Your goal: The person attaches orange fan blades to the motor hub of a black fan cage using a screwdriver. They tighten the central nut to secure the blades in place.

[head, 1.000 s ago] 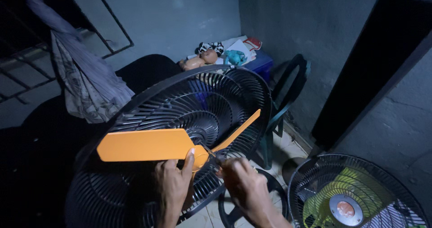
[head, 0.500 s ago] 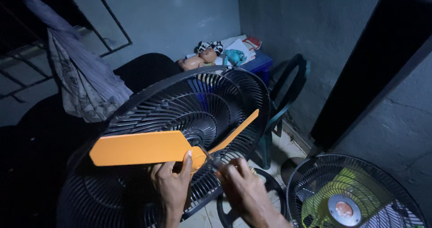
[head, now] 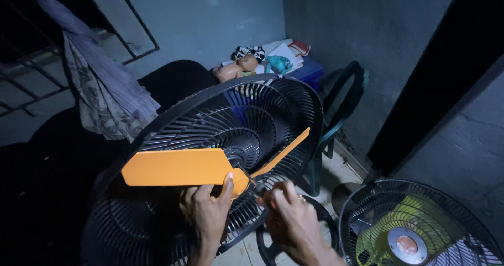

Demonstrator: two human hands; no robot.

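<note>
A flat white paper package with a red-printed corner [head: 295, 49] lies on top of the blue plastic box [head: 310, 72] in the far corner of the room, at the box's right rear edge, just beside the toys. A round silver label with an orange centre [head: 407, 244] sits on the hub of the green-bladed fan [head: 420, 229] at lower right.

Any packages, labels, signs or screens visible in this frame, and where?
White paper or packet with red print: far back on the blue box, beside the toys; flat, partly hidden.
Round disc at the hub of the second fan, lower right: silver ring, orange-red centre.
No screens or signs show.
</note>
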